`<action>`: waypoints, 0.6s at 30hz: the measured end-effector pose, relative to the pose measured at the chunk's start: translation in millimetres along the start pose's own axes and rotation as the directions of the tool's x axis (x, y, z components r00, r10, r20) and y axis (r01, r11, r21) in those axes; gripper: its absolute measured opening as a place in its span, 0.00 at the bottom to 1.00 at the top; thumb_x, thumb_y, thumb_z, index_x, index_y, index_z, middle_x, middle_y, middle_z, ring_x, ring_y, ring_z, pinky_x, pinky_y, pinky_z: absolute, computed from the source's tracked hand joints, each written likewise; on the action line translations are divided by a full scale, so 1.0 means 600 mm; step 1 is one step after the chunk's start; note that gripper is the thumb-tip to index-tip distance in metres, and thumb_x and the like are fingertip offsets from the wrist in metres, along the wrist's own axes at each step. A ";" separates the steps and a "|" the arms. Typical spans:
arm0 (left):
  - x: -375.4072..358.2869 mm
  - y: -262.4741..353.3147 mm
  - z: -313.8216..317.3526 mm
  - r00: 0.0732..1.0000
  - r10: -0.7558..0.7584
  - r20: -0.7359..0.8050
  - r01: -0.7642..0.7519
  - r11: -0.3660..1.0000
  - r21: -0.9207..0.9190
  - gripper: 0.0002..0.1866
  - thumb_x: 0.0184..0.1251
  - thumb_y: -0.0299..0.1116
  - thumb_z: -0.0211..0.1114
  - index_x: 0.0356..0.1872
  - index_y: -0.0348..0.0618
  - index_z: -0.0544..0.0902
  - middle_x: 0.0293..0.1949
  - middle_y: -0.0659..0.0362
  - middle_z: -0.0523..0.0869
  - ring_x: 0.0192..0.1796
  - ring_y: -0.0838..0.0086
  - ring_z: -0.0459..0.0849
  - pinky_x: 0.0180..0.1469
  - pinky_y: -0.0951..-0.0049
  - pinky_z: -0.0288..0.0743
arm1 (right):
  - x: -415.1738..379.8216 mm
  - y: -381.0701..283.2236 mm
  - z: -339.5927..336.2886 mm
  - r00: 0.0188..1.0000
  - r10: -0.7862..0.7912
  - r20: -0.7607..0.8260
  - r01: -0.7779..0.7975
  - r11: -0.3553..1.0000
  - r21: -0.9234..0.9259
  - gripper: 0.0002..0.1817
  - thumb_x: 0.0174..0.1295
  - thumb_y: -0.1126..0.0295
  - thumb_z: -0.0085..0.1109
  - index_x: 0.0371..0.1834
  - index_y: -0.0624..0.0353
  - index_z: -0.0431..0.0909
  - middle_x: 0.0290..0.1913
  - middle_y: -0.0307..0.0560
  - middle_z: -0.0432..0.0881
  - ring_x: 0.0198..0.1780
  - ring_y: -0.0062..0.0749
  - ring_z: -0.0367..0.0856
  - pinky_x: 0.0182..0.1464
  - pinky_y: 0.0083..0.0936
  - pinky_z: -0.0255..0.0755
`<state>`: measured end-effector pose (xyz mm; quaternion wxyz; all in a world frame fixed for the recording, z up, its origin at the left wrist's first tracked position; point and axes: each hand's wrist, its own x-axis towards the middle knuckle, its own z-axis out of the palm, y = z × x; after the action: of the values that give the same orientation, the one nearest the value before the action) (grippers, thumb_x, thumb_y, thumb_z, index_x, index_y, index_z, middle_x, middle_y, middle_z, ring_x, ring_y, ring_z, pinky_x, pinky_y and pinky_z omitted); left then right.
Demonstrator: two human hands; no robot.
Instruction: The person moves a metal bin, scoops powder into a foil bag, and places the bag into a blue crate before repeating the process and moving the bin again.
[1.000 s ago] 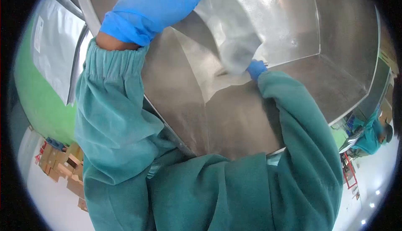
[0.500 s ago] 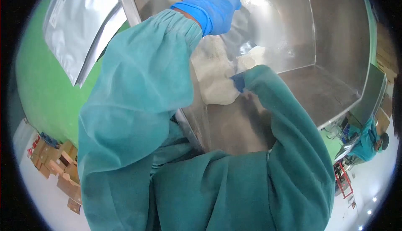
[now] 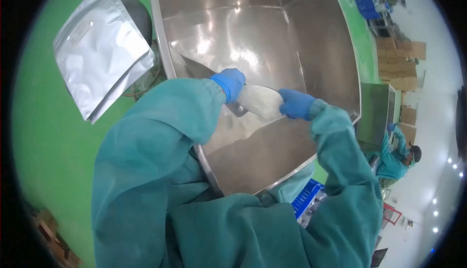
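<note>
My left hand point(image 3: 229, 84), in a blue glove, is closed around the middle of a metal scoop point(image 3: 195, 68). A dark pointed end of the scoop sticks out up and left of the hand, and a shiny part shows below it. White powder point(image 3: 262, 101) lies heaped on the scoop between my hands. My gloved right hand point(image 3: 296, 104) has its fingers closed at the heap's right end; the exact grip is hidden. Both hands are over a deep stainless steel bin point(image 3: 331, 49), where more white powder point(image 3: 233, 128) covers part of the bottom.
Silver foil bags point(image 3: 99, 49) lie left of the bin, above the green floor point(image 3: 36, 146). A blue crate point(image 3: 307, 197) stands by the bin's near right corner. Co-workers point(image 3: 394, 158) are at the right, with cardboard boxes point(image 3: 401, 61) and blue crates point(image 3: 365, 3) beyond.
Both hands have come up out of the powder and closer together, with the loaded scoop now raised between them. The view has shifted, showing more of the bin and room.
</note>
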<state>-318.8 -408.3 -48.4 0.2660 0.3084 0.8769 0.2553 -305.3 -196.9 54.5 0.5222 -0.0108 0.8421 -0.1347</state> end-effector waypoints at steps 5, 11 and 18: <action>-0.003 0.012 -0.022 0.985 -0.164 -0.061 0.162 0.986 -0.027 0.12 0.46 0.33 0.63 0.33 0.41 0.84 0.36 0.45 0.83 0.41 0.53 0.81 0.45 0.63 0.76 | 0.056 -0.096 0.068 0.891 -0.031 -0.453 -0.156 0.916 -0.370 0.14 0.52 0.74 0.49 0.43 0.65 0.68 0.38 0.65 0.78 0.41 0.56 0.79 0.42 0.43 0.73; 0.001 -0.030 -0.056 0.911 -0.276 -0.307 0.251 0.961 -0.119 0.15 0.47 0.31 0.59 0.38 0.39 0.82 0.41 0.44 0.81 0.46 0.53 0.79 0.52 0.64 0.71 | -0.059 0.040 -0.033 0.761 0.085 -0.643 -0.355 0.884 -0.303 0.15 0.54 0.70 0.53 0.42 0.65 0.66 0.37 0.66 0.78 0.43 0.59 0.77 0.45 0.46 0.70; -0.093 -0.067 -0.142 0.554 -0.446 -0.703 0.214 0.892 -0.397 0.18 0.47 0.28 0.55 0.42 0.39 0.81 0.41 0.44 0.81 0.45 0.54 0.80 0.49 0.65 0.72 | 0.353 0.432 0.066 0.791 0.167 -0.589 -0.285 0.952 -0.114 0.23 0.50 0.63 0.61 0.48 0.61 0.71 0.40 0.60 0.80 0.46 0.58 0.78 0.45 0.40 0.72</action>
<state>-350.8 -497.7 6.0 -0.0581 -0.0435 0.9034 0.4227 -335.0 10.6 -209.2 0.2536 0.0798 0.9639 0.0157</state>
